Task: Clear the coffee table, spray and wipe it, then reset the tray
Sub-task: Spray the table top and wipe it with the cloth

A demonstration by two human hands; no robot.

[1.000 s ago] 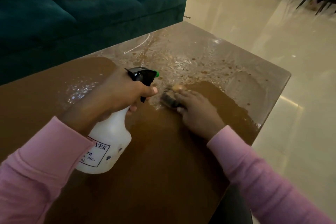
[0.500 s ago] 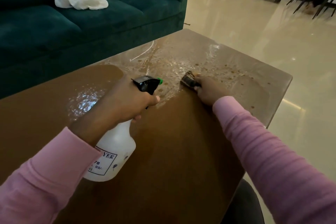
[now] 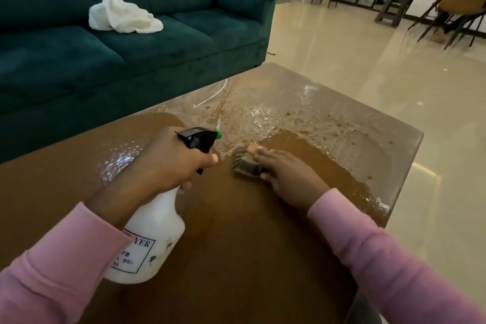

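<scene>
1. The spray bottle [image 3: 147, 239] is the reference. It is held tilted above the near part of the bench [image 3: 236, 271], nozzle pointing away from the person. The left hand [image 3: 168, 163] grips its neck, fingers curled round below the black trigger head.
2. Handling, by judgement: the bottle is stiff plastic whose weight depends on the fill, which cannot be read. The neck is the secure hold; the smooth body would slip in a wet hand.
3. Just right of the bottle's nozzle, the sponge [image 3: 246, 164] lies on the bench. The right hand [image 3: 286, 173] rests on it, fingers nearly straight and close together, pressing down.
4. Handling, by judgement: the sponge is soft and light, compresses under load, and slides easily on a wet surface. Apply flat pressure from above.
5. Beyond the bottle, a wet film [image 3: 263, 113] covers the far bench area. The strip right of the sponge looks wiped.
6. Edges: the bench's right edge and far corner lie well right of the bottle; liquid sits along that edge and may run off.
7. Open floor [image 3: 368, 73] lies right of and beyond the bottle. A sofa [image 3: 131, 66] stands beyond and to its left, with a white cloth [image 3: 123, 16] on the seat.
</scene>
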